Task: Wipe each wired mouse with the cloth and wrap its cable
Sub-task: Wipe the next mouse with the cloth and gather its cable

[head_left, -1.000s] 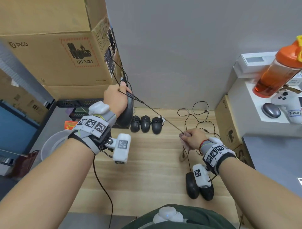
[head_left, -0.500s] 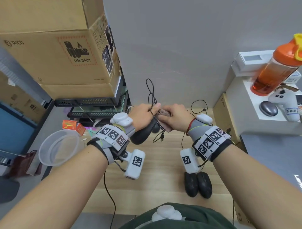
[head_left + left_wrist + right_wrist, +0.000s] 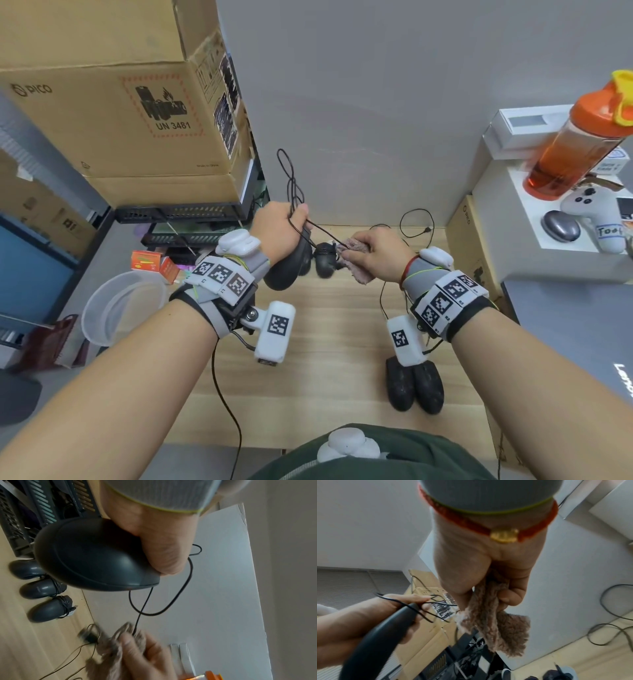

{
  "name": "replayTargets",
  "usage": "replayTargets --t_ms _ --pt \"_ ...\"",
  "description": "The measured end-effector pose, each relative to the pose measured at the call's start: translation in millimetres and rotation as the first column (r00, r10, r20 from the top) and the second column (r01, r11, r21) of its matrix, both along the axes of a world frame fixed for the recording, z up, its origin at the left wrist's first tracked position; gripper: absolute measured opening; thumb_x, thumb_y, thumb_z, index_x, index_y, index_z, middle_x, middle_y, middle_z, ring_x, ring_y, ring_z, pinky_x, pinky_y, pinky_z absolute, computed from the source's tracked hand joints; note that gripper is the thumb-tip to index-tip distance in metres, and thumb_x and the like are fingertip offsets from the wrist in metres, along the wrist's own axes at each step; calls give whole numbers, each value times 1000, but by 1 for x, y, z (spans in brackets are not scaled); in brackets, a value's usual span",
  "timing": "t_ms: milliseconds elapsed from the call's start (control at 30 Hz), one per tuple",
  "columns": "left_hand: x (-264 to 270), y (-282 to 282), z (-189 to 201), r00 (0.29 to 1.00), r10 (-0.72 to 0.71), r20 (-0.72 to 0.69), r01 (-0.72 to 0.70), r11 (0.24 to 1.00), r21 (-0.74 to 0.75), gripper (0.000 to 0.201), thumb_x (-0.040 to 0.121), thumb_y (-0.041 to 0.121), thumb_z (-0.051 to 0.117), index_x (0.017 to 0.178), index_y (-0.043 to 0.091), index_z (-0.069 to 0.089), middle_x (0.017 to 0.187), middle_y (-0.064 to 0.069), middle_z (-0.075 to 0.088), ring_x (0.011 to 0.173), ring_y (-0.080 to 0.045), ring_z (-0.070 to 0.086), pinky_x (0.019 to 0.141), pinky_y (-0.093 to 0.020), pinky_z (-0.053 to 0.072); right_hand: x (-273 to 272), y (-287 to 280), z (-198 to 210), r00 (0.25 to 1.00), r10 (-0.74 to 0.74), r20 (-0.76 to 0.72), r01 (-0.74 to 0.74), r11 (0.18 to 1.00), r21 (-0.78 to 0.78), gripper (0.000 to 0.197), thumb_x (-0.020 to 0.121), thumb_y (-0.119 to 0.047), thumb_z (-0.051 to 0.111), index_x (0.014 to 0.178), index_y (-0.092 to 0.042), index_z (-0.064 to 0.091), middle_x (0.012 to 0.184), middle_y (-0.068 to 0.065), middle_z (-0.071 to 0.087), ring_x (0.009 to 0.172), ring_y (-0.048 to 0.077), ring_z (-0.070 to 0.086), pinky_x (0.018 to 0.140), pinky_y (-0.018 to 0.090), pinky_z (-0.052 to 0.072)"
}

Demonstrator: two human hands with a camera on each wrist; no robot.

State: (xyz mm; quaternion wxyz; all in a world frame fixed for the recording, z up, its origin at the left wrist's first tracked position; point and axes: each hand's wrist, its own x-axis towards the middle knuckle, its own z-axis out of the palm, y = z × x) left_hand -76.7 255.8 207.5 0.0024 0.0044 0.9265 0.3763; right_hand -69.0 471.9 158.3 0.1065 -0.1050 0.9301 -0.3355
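My left hand (image 3: 279,228) grips a black wired mouse (image 3: 289,265) above the wooden desk (image 3: 329,342), with a loop of its cable (image 3: 291,181) sticking up from the fingers. In the left wrist view the mouse (image 3: 92,559) fills the palm. A short stretch of cable runs to my right hand (image 3: 375,255), which pinches it inside a fuzzy brown cloth (image 3: 354,258). The right wrist view shows the cloth (image 3: 494,620) bunched in the curled fingers. Three wrapped black mice (image 3: 42,589) lie at the back of the desk. Two more black mice (image 3: 414,385) lie at the front right.
Loose cable (image 3: 414,222) trails over the desk by the grey wall. Stacked cardboard boxes (image 3: 113,113) and a black rack (image 3: 185,216) stand at the left, with a clear plastic bowl (image 3: 120,305) below them. An orange bottle (image 3: 582,133) and a white controller (image 3: 596,212) sit on the right shelf.
A second ago my hands were far apart with the cable stretched taut. They came together; now the right hand has drawn slightly away to the right with cloth and cable.
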Motion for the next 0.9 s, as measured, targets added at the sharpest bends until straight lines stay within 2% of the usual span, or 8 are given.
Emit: replayTargets --t_ms 167,267,400,600,633,700,800,900 --pt "-11 -20 3 993 112 -46 -110 993 46 75 82 65 32 82 3 75 87 -14 75 93 -35 68 92 -45 51 8 23 -31 992 -96 83 94 995 26 24 87 -34 70 83 -11 67 75 6 68 74 23 62 66 31 46" --pt "-9 -24 8 990 123 -65 -121 992 35 66 89 57 36 85 4 76 90 -16 75 94 -36 67 92 -46 50 10 25 -35 991 -117 68 114 993 36 24 86 -35 72 86 -12 67 78 5 68 76 22 60 64 29 42" --pt "-15 -32 10 976 197 -96 -194 980 44 46 105 35 47 88 7 79 95 -16 76 97 -36 65 93 -44 49 13 35 -41 982 -162 93 156 985 69 24 83 -32 75 84 -10 65 79 5 69 77 22 62 67 31 48" --pt "-18 -39 1 972 220 -88 -220 975 2 49 106 34 45 91 -1 75 96 -22 73 94 -42 64 90 -46 50 12 43 -43 960 -208 186 218 975 -36 13 82 -16 77 86 -9 67 86 12 73 80 29 68 71 35 57" --pt "-18 -40 1 969 236 -79 -238 971 -15 49 106 33 44 93 -3 75 96 -24 72 94 -43 63 88 -46 50 13 43 -43 940 -217 264 260 955 -141 8 82 -10 74 87 -10 68 92 15 73 84 33 71 75 44 60" --pt "-18 -44 0 961 271 -54 -274 960 -58 48 106 31 43 96 -5 74 98 -27 70 95 -45 61 86 -45 49 16 48 -43 877 -259 404 413 836 -360 14 88 8 61 95 -3 66 99 23 71 78 39 72 67 52 61" --pt "-19 -61 -3 927 374 -27 -375 923 -83 47 105 29 43 97 -7 72 100 -30 68 98 -46 60 85 -44 47 21 56 -41 780 -334 530 608 603 -516 23 92 20 43 92 2 57 86 22 70 57 28 71 51 42 60" --pt "-19 -73 -6 917 398 15 -396 915 -70 46 103 28 44 95 -6 73 98 -29 69 96 -45 61 86 -44 48 24 64 -43 722 -362 589 684 503 -528 24 93 19 39 90 -1 53 73 16 69 53 26 65 44 39 57"
